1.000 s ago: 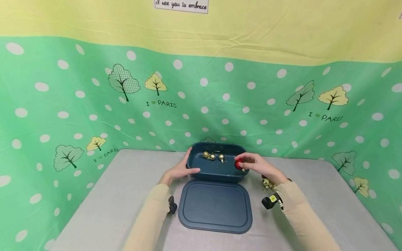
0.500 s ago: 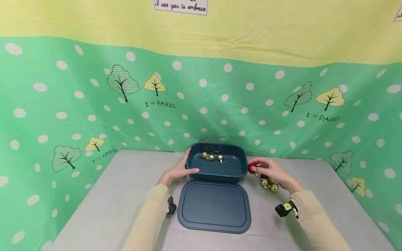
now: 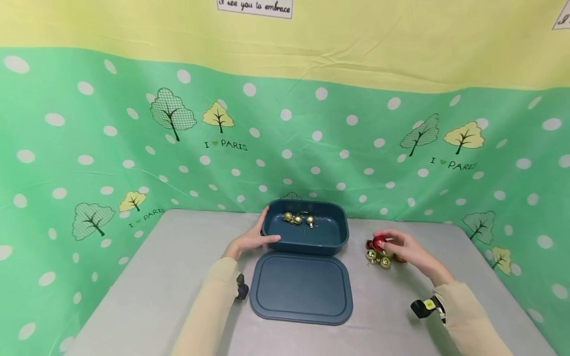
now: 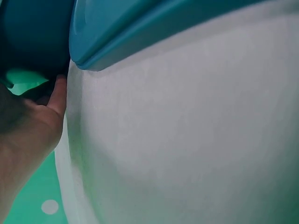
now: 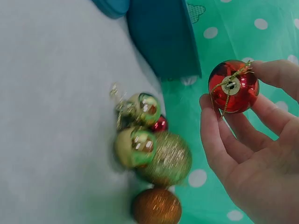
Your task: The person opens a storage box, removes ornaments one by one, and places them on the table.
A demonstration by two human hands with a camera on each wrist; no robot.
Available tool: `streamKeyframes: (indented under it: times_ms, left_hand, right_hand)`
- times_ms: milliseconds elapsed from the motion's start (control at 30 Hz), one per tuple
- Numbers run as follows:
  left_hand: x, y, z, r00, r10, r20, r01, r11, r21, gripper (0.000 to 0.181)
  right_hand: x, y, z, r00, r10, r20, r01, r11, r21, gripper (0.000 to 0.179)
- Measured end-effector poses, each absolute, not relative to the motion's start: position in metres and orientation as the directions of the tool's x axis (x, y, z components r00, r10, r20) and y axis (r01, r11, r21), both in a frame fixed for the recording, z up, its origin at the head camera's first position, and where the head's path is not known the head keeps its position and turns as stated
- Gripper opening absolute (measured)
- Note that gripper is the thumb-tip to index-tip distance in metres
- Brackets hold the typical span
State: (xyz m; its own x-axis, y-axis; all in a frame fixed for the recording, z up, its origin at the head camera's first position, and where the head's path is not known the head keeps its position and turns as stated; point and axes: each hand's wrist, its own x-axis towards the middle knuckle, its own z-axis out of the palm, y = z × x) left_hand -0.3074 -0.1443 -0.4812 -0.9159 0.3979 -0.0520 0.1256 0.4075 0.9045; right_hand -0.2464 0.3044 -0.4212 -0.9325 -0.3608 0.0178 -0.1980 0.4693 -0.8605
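My left hand (image 3: pixel 250 240) rests against the left end of a dark blue lidless box (image 3: pixel 307 248), its straight thumb by the front rim and its fingers along the side. In the right wrist view my right hand (image 5: pixel 259 163) holds a shiny red Christmas ball (image 5: pixel 243 98) between thumb and fingers, cap and gold string facing the camera. That ball is above a small group of ornaments: shiny gold balls (image 5: pixel 135 147), a glittery gold ball (image 5: pixel 170 161), a small red ball (image 5: pixel 160 124) and an orange-brown ball (image 5: pixel 156 207). Several small gold balls (image 3: pixel 298 219) lie inside the box.
The flat blue lid (image 3: pixel 301 288) lies on the grey-covered table (image 3: pixel 147 296) just in front of the box. Behind the table hangs a green and yellow patterned cloth (image 3: pixel 285 133), close to the box's back wall.
My right hand has carried the red ball from over the box's right end rightward to above the ornament group. My left hand stays at the box.
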Motion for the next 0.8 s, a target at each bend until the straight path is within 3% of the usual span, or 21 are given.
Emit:
streamKeyframes:
  times_ms: [467, 800]
  left_hand:
    - [-0.306, -0.142, -0.481, -0.916, 0.395, -0.074, 0.103, 0.410, 0.906, 0.108]
    - [-0.306, -0.144, -0.480, -0.915, 0.399, -0.052, 0.126, 0.408, 0.904, 0.108]
  right_hand:
    - [-0.223, 0.338, -0.444, -0.937, -0.318, 0.146, -0.288, 0.464, -0.838, 0.032]
    - [-0.216, 0.368, -0.447, -0.969, -0.185, 0.161, -0.238, 0.548, -0.802, 0.038]
